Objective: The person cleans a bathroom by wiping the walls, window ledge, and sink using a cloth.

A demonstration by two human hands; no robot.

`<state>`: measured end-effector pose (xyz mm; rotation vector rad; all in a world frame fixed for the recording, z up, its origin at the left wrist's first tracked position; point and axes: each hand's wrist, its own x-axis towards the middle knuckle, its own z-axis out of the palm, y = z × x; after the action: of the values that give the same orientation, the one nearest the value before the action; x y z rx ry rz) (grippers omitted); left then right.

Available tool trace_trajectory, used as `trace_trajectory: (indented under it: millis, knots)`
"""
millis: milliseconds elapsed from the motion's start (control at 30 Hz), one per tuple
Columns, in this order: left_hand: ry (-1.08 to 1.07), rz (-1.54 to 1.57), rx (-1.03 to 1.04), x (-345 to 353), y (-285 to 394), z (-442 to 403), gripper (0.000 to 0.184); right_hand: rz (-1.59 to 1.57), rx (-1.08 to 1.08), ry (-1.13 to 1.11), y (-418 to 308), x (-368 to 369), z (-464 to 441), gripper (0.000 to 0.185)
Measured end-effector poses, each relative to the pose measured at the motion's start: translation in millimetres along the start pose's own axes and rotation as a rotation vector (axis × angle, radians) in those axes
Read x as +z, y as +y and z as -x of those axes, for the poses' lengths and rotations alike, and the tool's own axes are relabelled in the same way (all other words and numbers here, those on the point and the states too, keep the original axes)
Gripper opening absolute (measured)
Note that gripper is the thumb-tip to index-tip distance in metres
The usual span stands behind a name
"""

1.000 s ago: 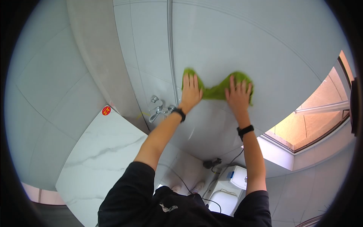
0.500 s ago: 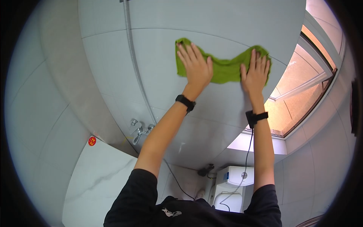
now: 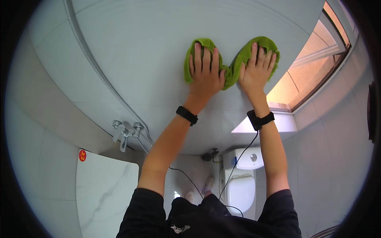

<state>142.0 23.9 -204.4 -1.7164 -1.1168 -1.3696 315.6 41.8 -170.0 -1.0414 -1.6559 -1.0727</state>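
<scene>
A green cloth (image 3: 231, 76) lies against the grey tiled wall (image 3: 158, 59). It is bunched into a narrow fold in the middle and spreads into a rounded patch at each end. My left hand (image 3: 204, 81) presses flat on the left patch with its fingers apart. On the right patch, my right hand (image 3: 256, 76) also lies flat, fingers spread and pointing up the wall. Neither hand is curled round the cloth. Black bands circle both wrists, and a thin cable (image 3: 243, 155) hangs from the right one.
A shower mixer (image 3: 126, 131) with a metal hose (image 3: 99, 73) is on the wall at left. An open window (image 3: 313, 67) lies right of my right hand. Below are a white toilet (image 3: 240, 190) and, at lower left, a white marbled panel (image 3: 105, 190) with a red sticker.
My hands have come closer together, and the cloth between them has gone from stretched to bunched. The view has shifted, so the mixer and hose appear farther left and more of the toilet shows.
</scene>
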Motion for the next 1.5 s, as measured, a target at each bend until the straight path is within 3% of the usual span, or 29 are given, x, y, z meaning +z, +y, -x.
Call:
trace_trajectory:
  millis: [167,267,300,367,433,500,633,767,967,1133,1333,1500]
  knots:
    - [-0.182,-0.052,0.063,36.1,18.4,131.3,0.054,-0.057,-0.097,-0.124,-12.5,2.3,84.2,0.069]
    - [-0.244,0.124,0.144,36.2,26.4,195.5,0.033,-0.057,-0.275,-0.217,-11.5,-13.8,151.7,0.058]
    - [-0.237,0.229,0.172,35.7,28.6,211.2,0.027,-0.243,-0.216,-0.271,-11.2,-28.4,158.1,0.043]
    - [-0.337,0.332,0.097,18.4,35.5,229.4,0.021,-0.264,-0.148,-0.427,-10.2,-54.6,170.8,0.024]
    - [-0.377,0.364,0.062,3.7,41.7,253.3,0.019,-0.271,-0.015,-0.560,-2.7,-73.2,192.7,0.030]
    - [-0.556,0.457,-0.118,-21.6,55.0,272.2,0.019,-0.316,0.084,-0.650,2.2,-105.3,205.9,0.032]
    - [-0.728,0.632,-0.285,-100.3,108.0,282.2,0.026,-0.353,0.054,-0.694,13.4,-173.4,257.8,0.031]
    - [-1.074,0.781,-0.235,-164.0,168.4,285.2,0.023,-0.440,0.312,-0.636,31.3,-289.0,277.4,0.027]
    - [-1.341,1.083,-0.173,-221.6,250.0,271.8,0.030,-0.255,0.718,-0.782,54.3,-465.4,295.7,0.024]
    - [-1.303,1.040,-0.058,-240.5,290.3,240.9,0.016,-0.111,0.837,-0.759,55.6,-574.4,305.6,0.022]
    - [-1.262,0.965,0.094,-277.8,322.9,227.1,0.010,0.045,0.913,-0.847,43.5,-689.1,320.6,0.020]
    - [-1.234,1.049,0.130,-320.9,388.1,214.0,0.013,0.194,1.130,-0.743,16.1,-785.7,340.1,0.016]
